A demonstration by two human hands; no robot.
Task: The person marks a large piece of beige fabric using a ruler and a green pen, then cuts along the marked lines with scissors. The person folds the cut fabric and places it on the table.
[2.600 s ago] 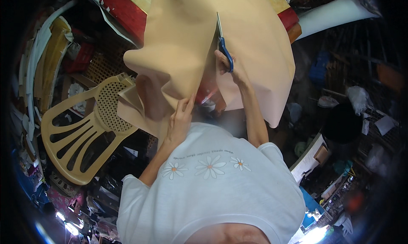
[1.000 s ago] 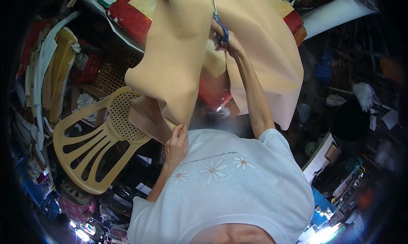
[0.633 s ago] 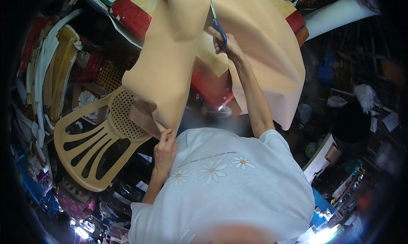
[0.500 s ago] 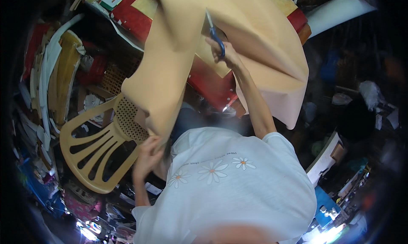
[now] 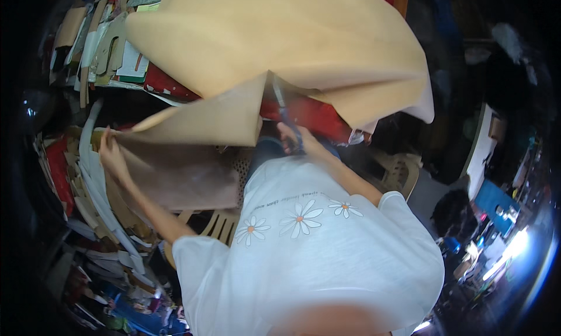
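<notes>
A large beige sheet of smooth, leather-like material (image 5: 280,35) drapes over a red-topped table. A slit runs into it from the near side. My right hand (image 5: 297,139) grips the scissors (image 5: 279,95) by their blue handles, their blades at the top end of the slit. To the left, my left hand (image 5: 112,156) is closed on the edge of the cut flap (image 5: 204,116) and stretches it out sideways. The flap is folded, with its darker, brownish underside showing. Motion blur softens the scissor handles and the right fingers.
Bits of red tabletop (image 5: 318,119) show below the sheet. A tan plastic chair (image 5: 221,226) stands under the flap, partly hidden. Stacked boards and scraps (image 5: 102,49) crowd the left side; a white panel (image 5: 480,143) leans at the right.
My left hand has swung up and out to the left, spreading the flap over the chair. My right hand and the scissors sit lower in view, and the view itself has shifted.
</notes>
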